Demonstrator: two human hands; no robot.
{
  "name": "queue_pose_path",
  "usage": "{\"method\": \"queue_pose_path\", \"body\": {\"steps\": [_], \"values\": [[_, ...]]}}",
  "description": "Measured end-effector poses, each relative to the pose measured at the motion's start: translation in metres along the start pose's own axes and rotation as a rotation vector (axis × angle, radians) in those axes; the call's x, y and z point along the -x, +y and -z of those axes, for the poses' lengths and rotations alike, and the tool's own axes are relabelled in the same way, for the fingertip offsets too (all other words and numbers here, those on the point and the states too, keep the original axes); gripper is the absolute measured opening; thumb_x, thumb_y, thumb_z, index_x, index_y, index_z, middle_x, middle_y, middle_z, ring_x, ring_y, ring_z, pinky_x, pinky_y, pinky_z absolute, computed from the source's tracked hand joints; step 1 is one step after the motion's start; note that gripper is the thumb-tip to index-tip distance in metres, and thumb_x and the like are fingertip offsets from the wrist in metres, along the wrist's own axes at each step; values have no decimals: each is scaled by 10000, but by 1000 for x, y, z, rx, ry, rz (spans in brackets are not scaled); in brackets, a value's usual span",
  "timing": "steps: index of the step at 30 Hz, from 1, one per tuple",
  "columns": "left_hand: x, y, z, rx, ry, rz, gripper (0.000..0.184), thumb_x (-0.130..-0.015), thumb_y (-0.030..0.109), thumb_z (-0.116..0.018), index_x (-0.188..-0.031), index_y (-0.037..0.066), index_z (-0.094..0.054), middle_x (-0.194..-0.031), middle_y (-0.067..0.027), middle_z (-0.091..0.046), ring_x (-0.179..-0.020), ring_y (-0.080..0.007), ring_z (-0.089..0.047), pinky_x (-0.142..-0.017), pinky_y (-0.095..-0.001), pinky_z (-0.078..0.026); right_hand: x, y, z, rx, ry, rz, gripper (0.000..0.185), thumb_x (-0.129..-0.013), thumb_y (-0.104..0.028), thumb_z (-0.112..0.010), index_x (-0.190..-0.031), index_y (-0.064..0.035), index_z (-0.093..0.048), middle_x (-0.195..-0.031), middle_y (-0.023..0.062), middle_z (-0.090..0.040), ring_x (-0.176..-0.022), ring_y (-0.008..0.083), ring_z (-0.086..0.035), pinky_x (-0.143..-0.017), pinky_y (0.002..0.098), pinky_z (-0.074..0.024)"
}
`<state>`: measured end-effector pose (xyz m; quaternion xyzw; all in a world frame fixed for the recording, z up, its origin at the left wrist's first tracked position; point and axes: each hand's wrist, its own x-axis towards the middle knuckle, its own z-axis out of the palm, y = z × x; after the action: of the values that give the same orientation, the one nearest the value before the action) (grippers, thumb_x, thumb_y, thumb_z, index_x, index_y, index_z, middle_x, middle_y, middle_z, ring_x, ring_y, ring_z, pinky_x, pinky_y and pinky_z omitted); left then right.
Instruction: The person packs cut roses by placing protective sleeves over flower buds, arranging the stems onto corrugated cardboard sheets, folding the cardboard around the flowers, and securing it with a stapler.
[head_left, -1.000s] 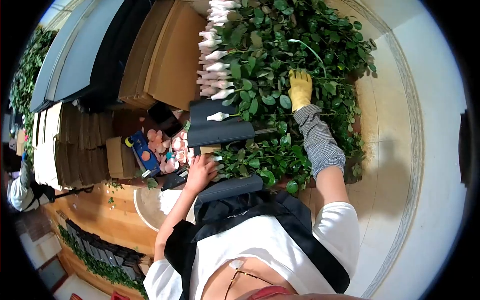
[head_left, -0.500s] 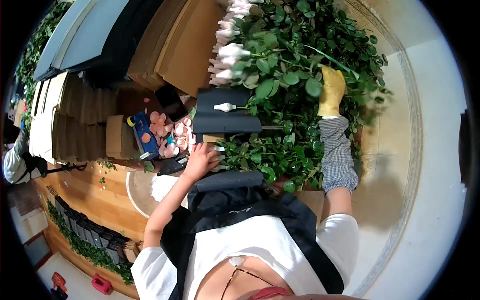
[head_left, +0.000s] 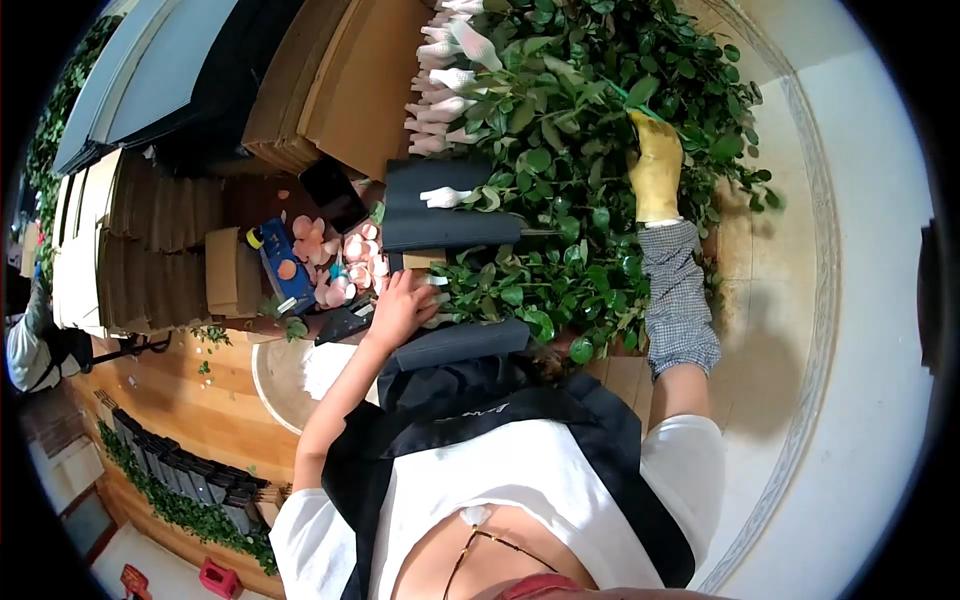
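My right hand (head_left: 656, 170), in a yellow glove with a checked sleeve, is closed around rose stems at the right of the leafy pile (head_left: 690, 90). A pink bud in a white net (head_left: 475, 45) is raised above the row of netted buds (head_left: 430, 110). My left hand (head_left: 400, 308), bare, lies with its fingers somewhat apart against white-netted buds at the left end of a lower bunch (head_left: 560, 295). Above that bunch, one netted rose (head_left: 447, 197) lies on a dark grey wrap (head_left: 440, 230). Another dark wrap (head_left: 462, 345) is near my body.
Stacked cardboard (head_left: 160, 250) and tall sheets (head_left: 350, 90) stand left. A phone (head_left: 333, 195), a blue box (head_left: 286, 265) and pink petals (head_left: 362, 255) lie between them and the wraps. A round basin (head_left: 280, 385) sits below. A co-worker (head_left: 35, 345) is at the far left.
My right hand has moved right and closed on stems, and leafy stems and a netted bud have lifted from the pile. My left hand stays at the lower bunch. The view has shifted slightly.
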<state>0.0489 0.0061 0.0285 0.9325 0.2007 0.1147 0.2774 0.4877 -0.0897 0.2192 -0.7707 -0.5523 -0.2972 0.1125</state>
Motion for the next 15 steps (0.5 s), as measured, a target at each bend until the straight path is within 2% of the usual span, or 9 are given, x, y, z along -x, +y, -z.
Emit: {"method": "queue_pose_path", "body": {"steps": [2,4,6,7,10,11,12,14,15], "values": [[2,-1,1,7,-20,-2,310,-775,238,-773,-1068,150,-723,-1106,-124,-562,-1084,-337,-541,-924,-469,-456,23,28,-23,11,-276,-53,574,-631,31,-766,-1191,-44,-663,-933,171,-703,-933,361,-656,-966,463,-497],[-1,-2,-1,-7,-53,23,304,-781,245,-771,-1068,155,-729,-1103,-123,-563,-1084,-337,-540,-926,-468,-455,30,30,-22,40,-278,-60,561,-650,55,-736,-1197,-47,-667,-881,167,-686,-882,362,-653,-941,456,-512],[-7,-1,-2,7,-30,23,308,-787,249,-772,-1077,159,-727,-1102,-123,-562,-1080,-338,-539,-928,-467,-454,19,3,6,70,-130,-70,435,-728,69,-669,-1147,-46,-697,-736,127,-630,-771,335,-628,-887,437,-536],[-3,-2,0,15,-32,13,311,-792,253,-772,-1086,164,-725,-1101,-123,-561,-1077,-339,-538,-929,-466,-453,24,4,11,-16,-68,-16,444,-729,76,-644,-1155,-39,-694,-732,129,-622,-775,347,-622,-878,452,-540],[0,-7,-2,-10,-45,-2,320,-797,255,-776,-1102,175,-722,-1095,-126,-559,-1071,-342,-537,-932,-460,-451,43,0,33,-190,35,-128,399,-731,64,-639,-1125,3,-654,-861,193,-618,-822,407,-601,-859,470,-522],[0,-7,-2,13,-31,-9,336,-795,252,-779,-1117,181,-716,-1095,-129,-558,-1071,-345,-537,-931,-460,-451,46,-6,46,-214,107,-87,349,-731,71,-628,-1076,19,-637,-925,223,-620,-870,434,-591,-835,474,-511],[2,-8,-1,35,-19,-12,352,-792,249,-782,-1131,187,-711,-1095,-131,-558,-1071,-348,-537,-930,-461,-451,52,-1,60,-305,-171,-148,387,-729,73,-638,-1111,14,-627,-1017,227,-632,-947,441,-592,-844,480,-505],[2,-5,-1,44,-17,10,427,-782,243,-792,-1187,165,-682,-1102,-136,-563,-1088,-356,-536,-938,-464,-444,68,-15,80,-296,-84,-97,444,-715,78,-653,-1150,0,-613,-1074,199,-640,-991,417,-604,-906,476,-506],[2,-6,-3,44,1,24,464,-780,241,-795,-1214,142,-661,-1113,-140,-568,-1096,-358,-535,-947,-466,-438,85,-20,84,-166,-85,-70,487,-704,79,-660,-1178,-22,-615,-1091,183,-638,-1003,400,-606,-940,472,-501]]}}
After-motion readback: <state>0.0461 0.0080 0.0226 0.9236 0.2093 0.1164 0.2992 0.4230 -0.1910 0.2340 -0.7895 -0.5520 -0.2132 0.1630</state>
